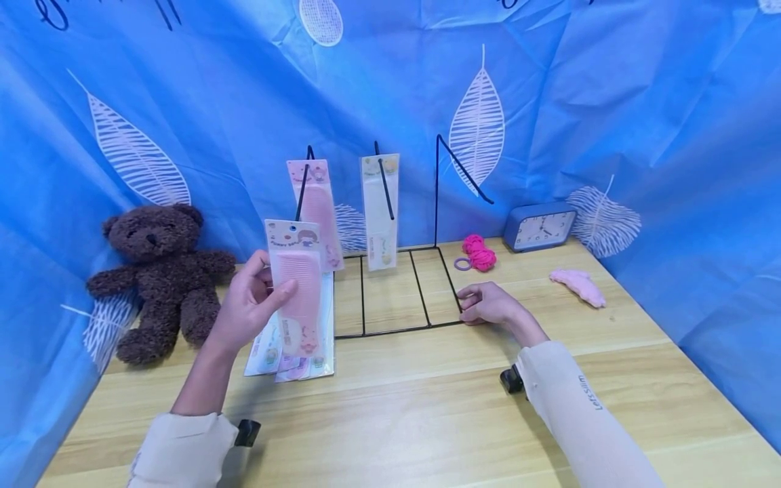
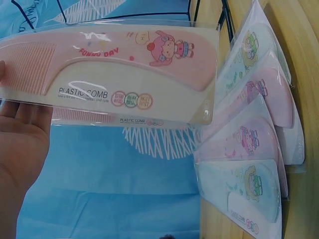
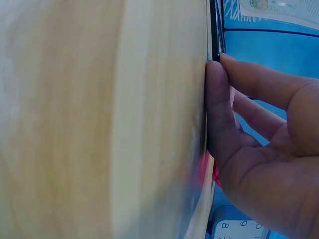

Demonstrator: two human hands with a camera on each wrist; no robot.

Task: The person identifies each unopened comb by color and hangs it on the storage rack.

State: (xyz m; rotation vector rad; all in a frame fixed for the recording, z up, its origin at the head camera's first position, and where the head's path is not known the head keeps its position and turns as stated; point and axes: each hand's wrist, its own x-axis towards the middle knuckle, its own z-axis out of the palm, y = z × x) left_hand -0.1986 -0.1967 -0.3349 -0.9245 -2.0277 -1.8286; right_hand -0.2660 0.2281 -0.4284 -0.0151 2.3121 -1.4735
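Observation:
My left hand pinches a packaged pink comb between thumb and fingers. "PLASTIC COMB" reads on its card in the left wrist view. The comb's upper end is right at the tip of the left hook of a black wire rack. Behind it, another packaged pink comb hangs on that hook. A packaged pale comb hangs from the middle hook. With thumb and fingers, my right hand holds the rack's front right corner down at the table.
Several packaged combs lie fanned out on the table below the left hand. A brown teddy bear sits at the left. Toward the back right are pink yarn, a purple ring, a blue clock and a pink feather-shaped piece.

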